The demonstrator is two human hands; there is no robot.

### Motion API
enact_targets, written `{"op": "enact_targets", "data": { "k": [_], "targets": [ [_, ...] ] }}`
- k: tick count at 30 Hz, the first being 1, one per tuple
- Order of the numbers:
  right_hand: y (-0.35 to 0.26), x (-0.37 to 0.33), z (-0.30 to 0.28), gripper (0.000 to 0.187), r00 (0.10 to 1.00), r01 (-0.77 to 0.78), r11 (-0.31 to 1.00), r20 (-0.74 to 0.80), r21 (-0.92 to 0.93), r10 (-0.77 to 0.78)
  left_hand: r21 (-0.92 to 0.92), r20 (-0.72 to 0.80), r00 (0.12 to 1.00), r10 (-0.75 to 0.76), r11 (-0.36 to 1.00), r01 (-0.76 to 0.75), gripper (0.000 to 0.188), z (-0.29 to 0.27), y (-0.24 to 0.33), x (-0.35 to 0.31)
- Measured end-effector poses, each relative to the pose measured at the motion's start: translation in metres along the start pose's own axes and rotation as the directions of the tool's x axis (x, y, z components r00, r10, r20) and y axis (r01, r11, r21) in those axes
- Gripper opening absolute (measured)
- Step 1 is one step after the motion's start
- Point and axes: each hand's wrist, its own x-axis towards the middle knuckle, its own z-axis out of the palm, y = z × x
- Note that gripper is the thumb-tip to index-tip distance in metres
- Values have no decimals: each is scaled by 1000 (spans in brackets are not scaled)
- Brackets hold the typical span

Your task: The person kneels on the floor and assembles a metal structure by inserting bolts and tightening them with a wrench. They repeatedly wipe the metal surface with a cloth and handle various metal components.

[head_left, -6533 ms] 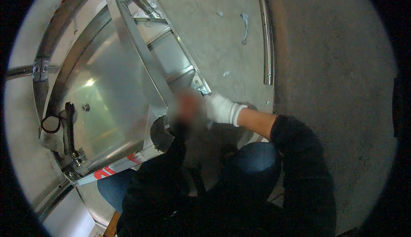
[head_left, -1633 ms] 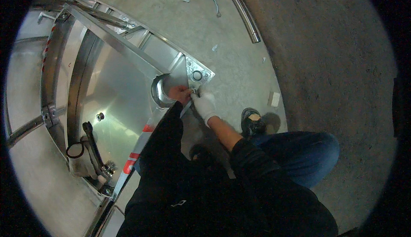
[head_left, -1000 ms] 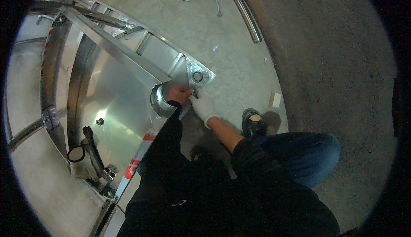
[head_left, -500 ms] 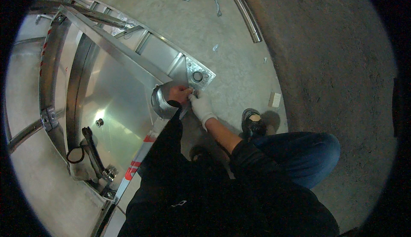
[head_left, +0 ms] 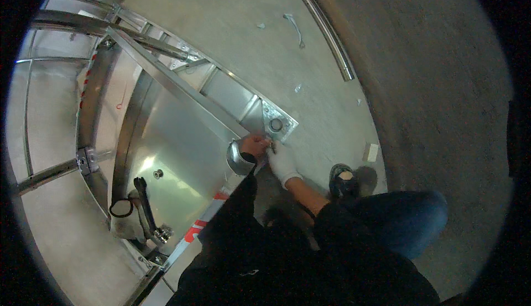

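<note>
My bare left hand [head_left: 254, 144] is closed at the front corner of a large metal frame, fingertips pinched together. My right hand [head_left: 283, 163], in a white glove, is also closed, and its fingertips meet the left ones. Whatever small thing sits between them is too small to make out. Just beyond my fingers lies a metal corner plate [head_left: 287, 124] with a round hole. Beside my left wrist stands a shiny curved silver piece [head_left: 237, 161], partly hidden by the sleeve. A long metal rail [head_left: 182, 87] runs away from there to the far left.
On the metal panel [head_left: 182, 151] lie a small round fitting [head_left: 158, 174], a dark long-handled tool [head_left: 144, 203] and a white glove [head_left: 123, 226] with a dark cuff. A steel tube [head_left: 326, 29] and plastic scraps [head_left: 296, 29] lie on the floor. A small pale block [head_left: 372, 152] sits rightward.
The whole scene has shifted right and down in the picture as my head turned. Both hands stay together at the same corner, with only slight changes in the fingers.
</note>
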Motion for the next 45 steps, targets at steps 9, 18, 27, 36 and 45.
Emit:
{"op": "enact_targets", "data": {
  "k": [9, 18, 27, 36, 45],
  "targets": [
    [-4, 7, -8, 33, 1000, -16, 991, -20, 131, 18, -96, 137, 984, -115, 987, 128, 31, -5, 20, -19],
    [0, -5, -16, 30, 997, -61, 988, 46, 139, 55, 37, 99, 995, -30, 999, 26, 29, -4, -11, 8],
    [13, -13, -17, 31, 994, 49, 983, -110, 176, -29, 177, 26, 997, 68, 982, -72, 32, -15, -42, 33],
    [-2, -8, -27, 30, 995, 85, 996, -45, 18, -84, 161, 97, 989, 107, 979, -122, 30, -26, -49, 39],
    [-3, -2, -26, 28, 993, 114, 992, -32, -57, -116, 79, 74, 984, 160, 983, -166, 25, -19, -38, 27]
  ]
}}
